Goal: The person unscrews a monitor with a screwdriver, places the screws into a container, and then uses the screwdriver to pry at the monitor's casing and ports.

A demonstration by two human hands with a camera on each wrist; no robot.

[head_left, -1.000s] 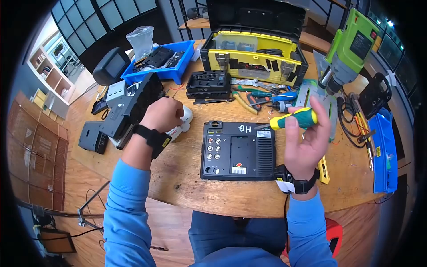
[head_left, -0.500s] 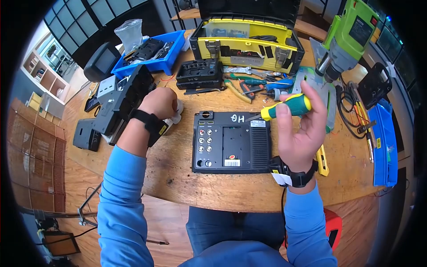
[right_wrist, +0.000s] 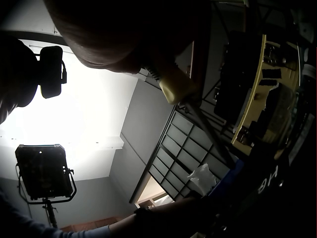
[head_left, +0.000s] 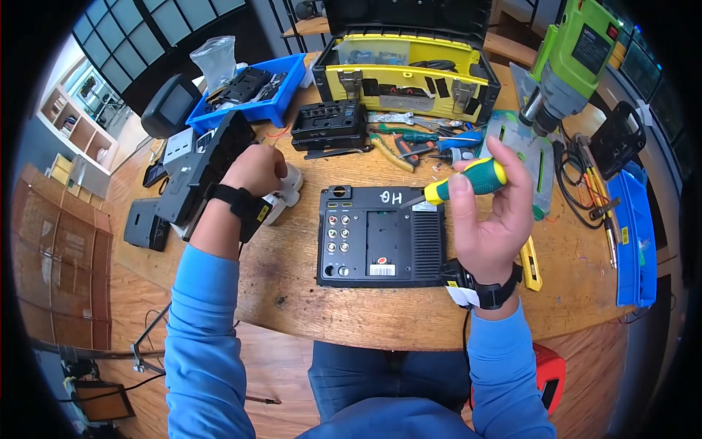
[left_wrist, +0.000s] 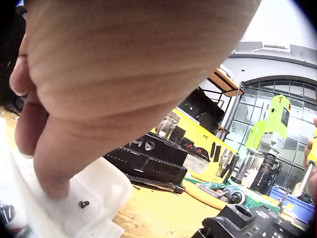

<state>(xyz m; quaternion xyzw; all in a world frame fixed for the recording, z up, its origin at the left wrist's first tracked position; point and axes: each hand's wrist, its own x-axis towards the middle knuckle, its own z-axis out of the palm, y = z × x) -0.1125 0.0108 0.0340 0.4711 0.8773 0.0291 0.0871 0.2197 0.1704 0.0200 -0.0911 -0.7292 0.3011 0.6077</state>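
Observation:
My left hand [head_left: 256, 170] reaches down into a small white tray [head_left: 291, 179] left of a black device. In the left wrist view, one fingertip touches the tray floor beside a small dark screw [left_wrist: 83, 204], while the other visible fingers hang loosely. A green and yellow screwdriver [head_left: 475, 179] is gripped by my right hand [head_left: 497, 219], its shank pointing left over the device. That black device [head_left: 351, 274] lies flat with its back up, showing round sockets, a vent grille and white "HQ" letters near the screwdriver's tip.
Black units [head_left: 190, 183] are stacked left of the tray. Behind stand a blue bin [head_left: 274, 113], a black box [head_left: 329, 135] and an open yellow toolbox [head_left: 417, 88]. Pliers [head_left: 395, 155] lie before the toolbox. A green drill [head_left: 578, 58] and yellow cutter [head_left: 531, 267] are right.
The head view has shifted slightly. My left hand stays at the tray. The screwdriver's tip has moved a little left over the device, toward the letters, still in my right hand.

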